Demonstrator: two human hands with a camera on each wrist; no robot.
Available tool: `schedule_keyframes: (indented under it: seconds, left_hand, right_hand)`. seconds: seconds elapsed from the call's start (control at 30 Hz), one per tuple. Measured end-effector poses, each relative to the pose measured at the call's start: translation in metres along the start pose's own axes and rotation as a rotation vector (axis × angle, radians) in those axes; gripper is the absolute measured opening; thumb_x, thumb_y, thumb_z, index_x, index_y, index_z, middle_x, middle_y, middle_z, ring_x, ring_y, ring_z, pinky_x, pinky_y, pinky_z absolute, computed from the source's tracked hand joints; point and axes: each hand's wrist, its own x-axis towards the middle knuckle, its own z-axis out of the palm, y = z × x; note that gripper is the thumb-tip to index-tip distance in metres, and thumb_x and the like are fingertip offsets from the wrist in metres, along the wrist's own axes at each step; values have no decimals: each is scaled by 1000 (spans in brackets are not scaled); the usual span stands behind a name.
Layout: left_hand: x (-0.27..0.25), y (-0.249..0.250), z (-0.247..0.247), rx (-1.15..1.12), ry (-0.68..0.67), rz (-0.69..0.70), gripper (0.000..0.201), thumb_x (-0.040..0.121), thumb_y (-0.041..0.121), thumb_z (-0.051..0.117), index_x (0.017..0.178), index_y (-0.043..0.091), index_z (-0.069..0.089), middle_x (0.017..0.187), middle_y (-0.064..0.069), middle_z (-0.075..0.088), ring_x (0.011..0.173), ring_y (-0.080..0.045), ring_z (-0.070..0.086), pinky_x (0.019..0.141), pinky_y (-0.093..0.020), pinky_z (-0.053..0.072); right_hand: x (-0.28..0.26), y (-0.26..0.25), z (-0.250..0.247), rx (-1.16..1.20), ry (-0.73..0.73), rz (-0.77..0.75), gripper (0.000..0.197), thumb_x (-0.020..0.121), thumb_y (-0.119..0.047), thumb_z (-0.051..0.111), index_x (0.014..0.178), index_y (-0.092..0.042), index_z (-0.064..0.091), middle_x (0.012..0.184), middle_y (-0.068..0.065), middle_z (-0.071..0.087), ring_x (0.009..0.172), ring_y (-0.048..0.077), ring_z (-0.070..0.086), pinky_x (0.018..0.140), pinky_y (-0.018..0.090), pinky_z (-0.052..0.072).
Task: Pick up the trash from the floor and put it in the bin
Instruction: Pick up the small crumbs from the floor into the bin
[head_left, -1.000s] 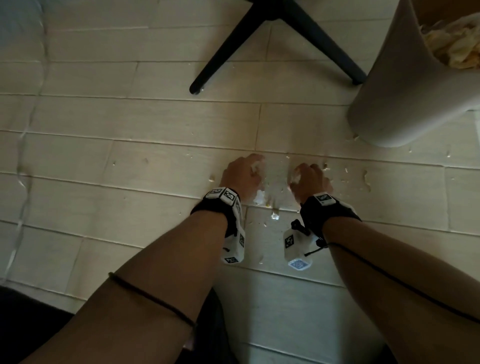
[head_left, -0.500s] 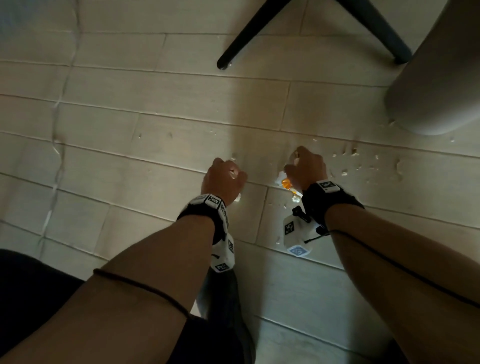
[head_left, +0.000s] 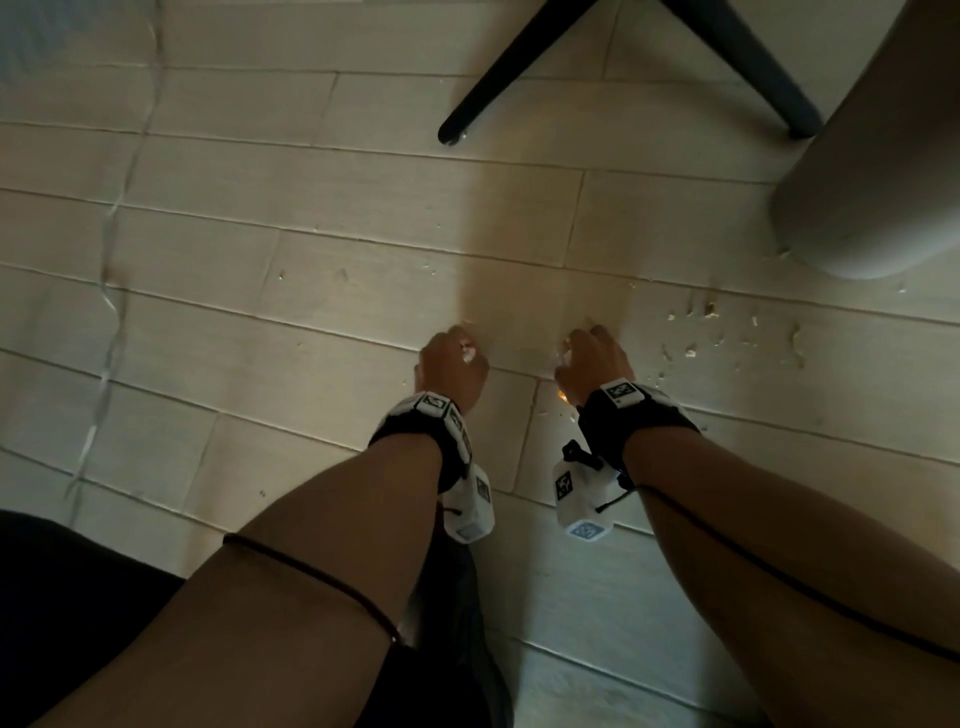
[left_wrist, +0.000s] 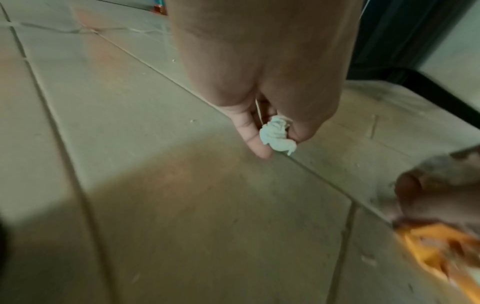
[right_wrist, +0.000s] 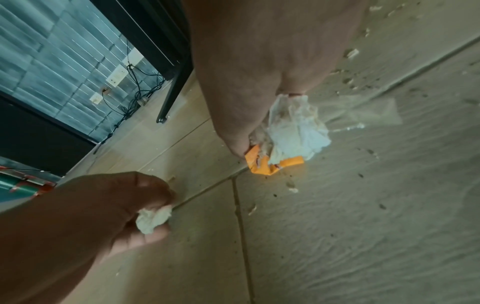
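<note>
Down near the floor (head_left: 322, 312), the left hand (head_left: 453, 370) pinches a small white paper ball (left_wrist: 277, 134). Just beside it, the right hand (head_left: 595, 366) grips a white tissue (right_wrist: 298, 127) and an orange scrap (right_wrist: 270, 164). Crumbs (head_left: 691, 351) lie near the bin (head_left: 878, 171).

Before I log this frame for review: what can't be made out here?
- Bin: head view, its top is cut off by the edge, so its contents are hidden.
- Left hand: its fingers cover most of the tissue.
- Right hand: blurred in the left wrist view; the orange scrap is unreadable.
- Floor crumbs: too small to identify.
</note>
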Motion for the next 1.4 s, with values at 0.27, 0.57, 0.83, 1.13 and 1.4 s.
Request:
schedule_keyframes:
  seconds: [0.27,0.57,0.83,1.13,1.4]
  left_hand:
    - [46,11,-10,111,10,-18,28,90,21,60,117,16,63,120,-13,63,114,-35,57,89,-37,44]
    - [51,17,3,247,-43,36,24,94,21,56,113,9,64,120,-18,59,112,-38,58,87,-41,46]
    - [26,64,23,19,-168,211,16,90,19,58,101,11,67,106,-13,70,100,-35,64,84,-38,52]
    - [22,87,45,110,-167,331,23,94,24,56,111,16,70,110,-10,71,102,-31,66,89,-39,53]
    - [19,92,56,251,-236,299,24,88,11,60,110,11,66,114,-14,64,105,-34,63,91,-39,51]
  right_hand:
    - [1,10,-11,68,4,47,38,87,-18,63,123,-8,58,127,15,54,114,37,57,85,33,42]
    - [11,19,-27,264,159,144,30,90,-23,61,118,-14,54,117,16,65,85,26,50,72,29,36]
    - [23,15,-25,108,157,107,26,94,-19,63,120,-18,57,117,11,65,96,29,60,73,29,34]
    - [33,28,-44,28,54,142,34,97,-23,55,129,-11,55,131,20,58,117,41,58,90,38,47]
    - [34,31,-58,312,16,245,49,99,-38,49,133,-3,53,138,21,55,123,37,55,82,30,35]
